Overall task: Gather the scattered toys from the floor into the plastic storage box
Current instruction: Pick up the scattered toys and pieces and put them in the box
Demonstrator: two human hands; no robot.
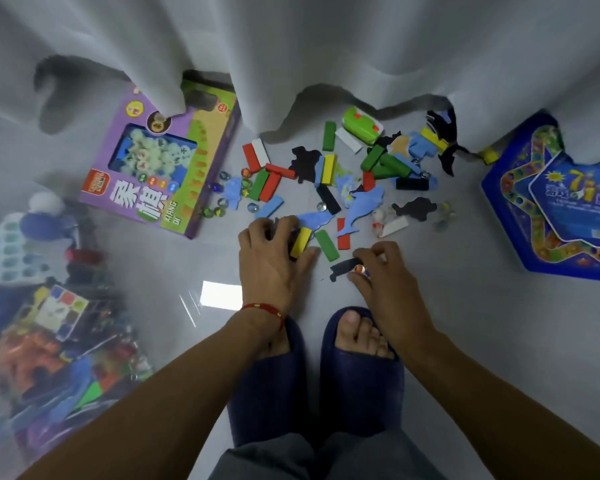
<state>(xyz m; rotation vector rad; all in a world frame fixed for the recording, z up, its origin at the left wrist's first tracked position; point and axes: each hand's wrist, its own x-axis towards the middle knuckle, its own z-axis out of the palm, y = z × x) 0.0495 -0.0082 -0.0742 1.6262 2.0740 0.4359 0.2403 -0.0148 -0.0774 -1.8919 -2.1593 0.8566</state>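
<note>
Head view, looking down at the floor (pixel 447 306) in front of a crouching person's slippers (pixel 361 382).

Left hand (pixel 274 261): palm down at the near edge of the toy scatter, fingers curled over a small cluster of pieces. A yellow block (pixel 301 241) lies against the inner side of the hand, between thumb and forefinger, its near end touching the thumb; a dark piece beneath the fingers is mostly hidden. The fingers grasp this cluster, though how many pieces they enclose cannot be told. A red bracelet (pixel 264 310) circles the wrist.

Right hand (pixel 385 271): fingers bent, thumb and forefinger tips pinching a marble (pixel 360 269). The marble sits at the fingertips, directly over the right end of a black foam piece (pixel 342 268) lying flat on the floor.

Scattered toys: a green block (pixel 327 245) and a red block (pixel 344 233) lie between the two hands, just beyond them. Blue foam fish (pixel 361 209), further coloured blocks, black cut-outs and more marbles (pixel 222 202) spread away toward the curtain (pixel 291 46).

Storage box (pixel 32 341): translucent, at the person's left, well apart from both hands, already holding mixed toys seen blurred through its wall.

A purple game box (pixel 160 161) lies left of the scatter; a blue star-shaped board (pixel 551 202) lies right.
</note>
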